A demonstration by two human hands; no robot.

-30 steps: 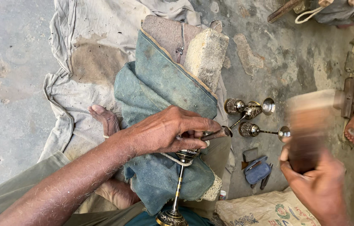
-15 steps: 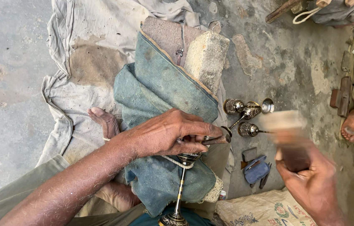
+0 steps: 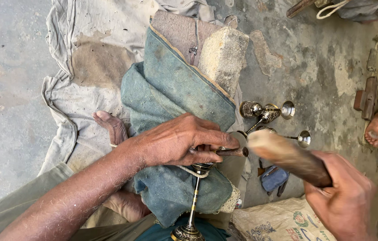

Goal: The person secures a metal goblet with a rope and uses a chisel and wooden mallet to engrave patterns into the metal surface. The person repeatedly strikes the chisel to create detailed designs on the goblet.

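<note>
- A slender brass stand (image 3: 194,196) with an engraved foot lies lengthwise near the bottom centre, its far end resting on a folded teal cloth (image 3: 175,89).
- The left hand (image 3: 178,143) lies over that far end, fingers (image 3: 211,139) curled shut, pinching a small dark punch (image 3: 232,152) against the brass.
- The right hand (image 3: 345,201), at lower right, is wrapped tight round a blurred wooden mallet (image 3: 287,156), whose head sits just right of the punch.
- The cloth covers a stone block (image 3: 222,56) on a grey sheet (image 3: 77,67) spread over the concrete floor (image 3: 6,89).
- More small brass pieces (image 3: 269,117) lie on the floor, right of the cloth.
- A bare foot (image 3: 111,127) pokes out left of the cloth; another person's foot (image 3: 375,128) shows at far right.
</note>
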